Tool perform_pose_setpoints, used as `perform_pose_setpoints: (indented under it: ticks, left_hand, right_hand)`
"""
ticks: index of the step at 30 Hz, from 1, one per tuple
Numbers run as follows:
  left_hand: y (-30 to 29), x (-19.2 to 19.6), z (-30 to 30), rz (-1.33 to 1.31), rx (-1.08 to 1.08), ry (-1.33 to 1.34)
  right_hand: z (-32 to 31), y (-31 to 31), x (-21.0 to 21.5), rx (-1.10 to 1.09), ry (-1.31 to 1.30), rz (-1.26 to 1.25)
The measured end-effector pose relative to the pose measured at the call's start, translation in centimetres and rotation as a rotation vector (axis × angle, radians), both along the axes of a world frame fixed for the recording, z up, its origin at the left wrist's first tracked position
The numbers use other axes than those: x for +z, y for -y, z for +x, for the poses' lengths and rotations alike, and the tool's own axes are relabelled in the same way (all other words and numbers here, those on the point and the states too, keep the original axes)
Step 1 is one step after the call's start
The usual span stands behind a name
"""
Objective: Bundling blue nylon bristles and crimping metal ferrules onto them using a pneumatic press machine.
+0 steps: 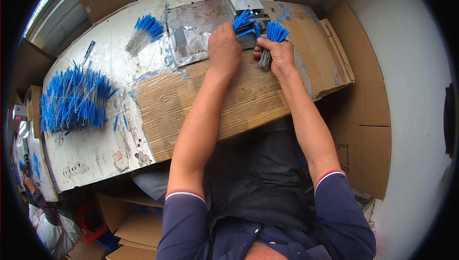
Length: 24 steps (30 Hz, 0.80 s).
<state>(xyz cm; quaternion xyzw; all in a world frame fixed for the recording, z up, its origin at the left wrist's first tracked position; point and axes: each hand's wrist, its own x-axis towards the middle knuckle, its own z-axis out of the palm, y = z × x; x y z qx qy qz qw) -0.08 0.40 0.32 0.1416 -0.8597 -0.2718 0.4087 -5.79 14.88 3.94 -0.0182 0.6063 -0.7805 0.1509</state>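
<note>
My left hand [224,48] is closed around a few blue-sleeved wires [243,21] and holds their tips up to a small metal machine [244,0] at the far edge of the bench. My right hand [279,54] grips a bundle of blue-sleeved wires [273,37], blue ends up and bare metal ends fanning down below the fist. Both hands rest over a flattened cardboard sheet [239,97] beside a scratched metal plate [193,30].
A big loose pile of blue wires [71,99] lies at the left of the white bench [91,154]. A smaller bundle [143,33] sits further back. Cardboard panels [368,116] line the right side, and boxes stand behind the bench and under it.
</note>
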Motion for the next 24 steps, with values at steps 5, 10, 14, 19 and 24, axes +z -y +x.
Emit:
perform_pose_setpoints:
  ticks: [5,10,14,19,24]
  left_hand:
    - [0.0,0.1,0.1,-0.033,-0.02,0.019]
    - [-0.1,0.7,0.0,0.114,0.053,-0.03]
    - [0.0,1.2,0.1,0.233,0.005,-0.191]
    - [0.0,0.6,-0.2,0.33,-0.15,-0.032]
    - [0.3,0.9,-0.2,0.421,-0.164,0.016]
  right_hand:
    - [0.1,-0.1,0.1,0.097,0.01,0.056]
    - [0.4,0.0,0.1,0.137,0.023,0.025]
    - [1.0,0.7,0.2,0.231,-0.035,0.044]
    - [1.1,1.1,-0.4,0.25,-0.075,0.001]
    - [1.3,1.0,-0.7,0.23,-0.049,-0.034]
